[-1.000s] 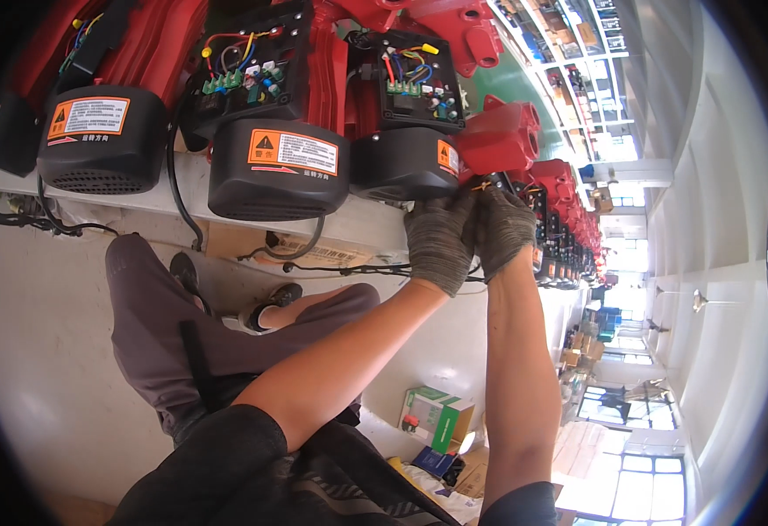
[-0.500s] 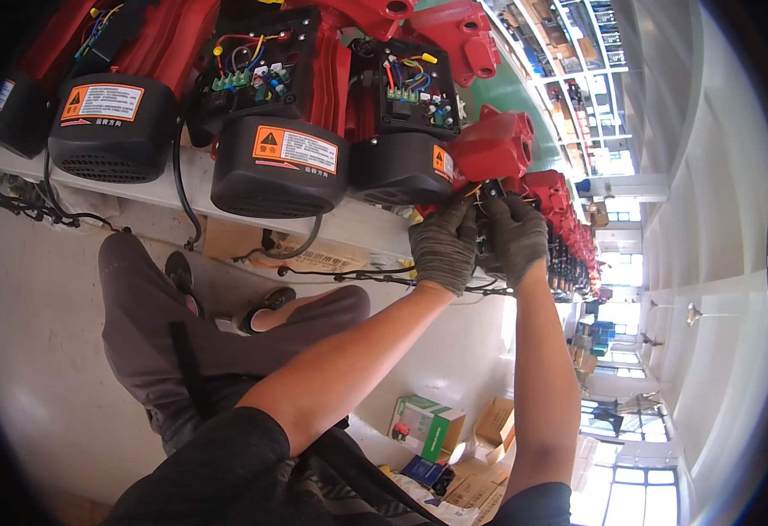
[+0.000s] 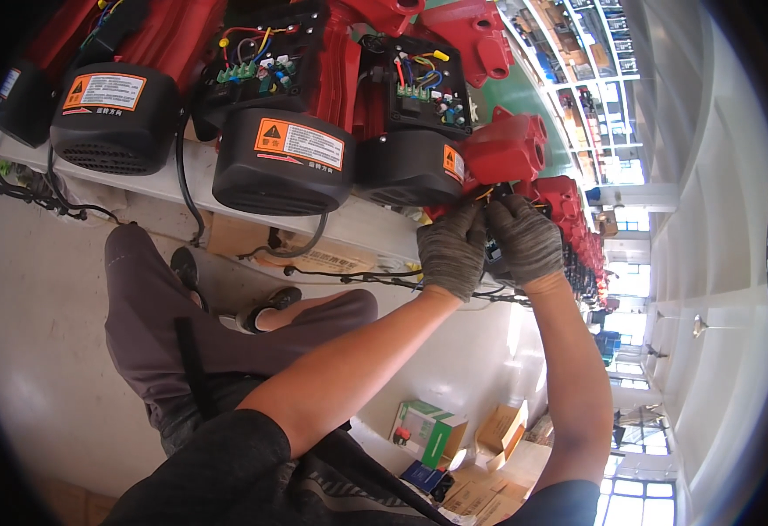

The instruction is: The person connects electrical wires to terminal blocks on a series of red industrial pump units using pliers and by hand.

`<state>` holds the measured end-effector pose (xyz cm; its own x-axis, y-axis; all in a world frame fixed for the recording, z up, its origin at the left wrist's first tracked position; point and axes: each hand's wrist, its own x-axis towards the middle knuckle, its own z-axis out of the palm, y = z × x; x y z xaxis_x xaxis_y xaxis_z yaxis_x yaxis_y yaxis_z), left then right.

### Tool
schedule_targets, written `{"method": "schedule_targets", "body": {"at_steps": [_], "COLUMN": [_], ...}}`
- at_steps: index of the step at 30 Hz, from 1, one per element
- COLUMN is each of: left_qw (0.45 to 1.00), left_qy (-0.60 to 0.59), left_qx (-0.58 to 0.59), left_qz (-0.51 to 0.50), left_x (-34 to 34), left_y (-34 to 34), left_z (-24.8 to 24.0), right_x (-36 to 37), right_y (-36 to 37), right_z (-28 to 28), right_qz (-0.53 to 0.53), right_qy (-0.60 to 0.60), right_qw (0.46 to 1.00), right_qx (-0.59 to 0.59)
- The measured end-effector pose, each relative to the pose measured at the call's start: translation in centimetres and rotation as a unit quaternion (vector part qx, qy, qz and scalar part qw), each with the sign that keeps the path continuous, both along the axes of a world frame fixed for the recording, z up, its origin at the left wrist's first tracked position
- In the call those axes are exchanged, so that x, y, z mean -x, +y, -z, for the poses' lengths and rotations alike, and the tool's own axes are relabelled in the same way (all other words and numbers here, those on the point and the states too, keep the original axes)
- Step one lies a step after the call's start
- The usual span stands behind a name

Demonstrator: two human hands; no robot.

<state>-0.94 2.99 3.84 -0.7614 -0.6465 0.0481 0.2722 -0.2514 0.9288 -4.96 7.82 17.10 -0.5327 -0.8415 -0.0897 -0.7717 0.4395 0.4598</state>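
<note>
Both my hands wear grey knit gloves and meet at an electric pump right of centre. My left hand [image 3: 451,252] is closed, its fingertips pinched near some thin wires [image 3: 487,195]. Beside it, my right hand [image 3: 524,240] curls over the pump's dark wiring box, fingers bent and closed. What the fingertips hold is hidden by the gloves. Just left stands another pump with a black fan cover [image 3: 408,167], an open terminal box [image 3: 421,86] with coloured wires, and a red casting [image 3: 508,147].
More red pumps with black fan covers [image 3: 283,167] line the pale bench edge [image 3: 200,186] and run off to the right. Black cables [image 3: 189,188] hang from it. A green-and-white box [image 3: 428,431] and open cardboard boxes [image 3: 500,431] lie on the floor. Shelves [image 3: 568,61] stand beyond.
My right hand has turned, and its forearm has swung outward to the right. My left hand stays close to the same spot by the wires. The whole view has shifted slightly.
</note>
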Motion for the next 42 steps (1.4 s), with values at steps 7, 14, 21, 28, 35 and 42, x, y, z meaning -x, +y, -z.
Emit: {"method": "schedule_targets", "body": {"at_steps": [7,14,21,28,35,42], "left_qw": [0.999,0.994,0.987,0.984,0.993,0.998], "left_qy": [-0.024,-0.049,-0.041,-0.034,0.020,0.002], "left_qx": [0.022,0.092,0.137,0.168,0.115,0.065], "left_qz": [0.022,0.032,0.074,0.048,-0.028,0.015], "left_x": [0.0,-0.3,-0.7,-1.2,0.1,-0.5], "left_y": [-0.4,-0.8,-1.9,-1.3,-0.2,-0.6], "left_z": [0.0,0.2,0.7,0.9,1.6,0.3], "right_x": [0.1,0.1,0.4,1.1,-0.4,0.6], "right_y": [-0.3,-1.9,-3.1,-2.3,-4.1,-1.0], "right_z": [-0.7,-0.9,0.4,3.8,1.9,-0.7], "right_qz": [0.035,0.086,0.213,0.491,0.572,0.281], "right_qy": [-0.024,-0.020,-0.046,-0.204,-0.273,-0.128], "right_qw": [0.997,0.985,0.974,0.762,0.621,0.943], "right_qx": [-0.061,-0.148,-0.067,0.370,0.461,0.127]}}
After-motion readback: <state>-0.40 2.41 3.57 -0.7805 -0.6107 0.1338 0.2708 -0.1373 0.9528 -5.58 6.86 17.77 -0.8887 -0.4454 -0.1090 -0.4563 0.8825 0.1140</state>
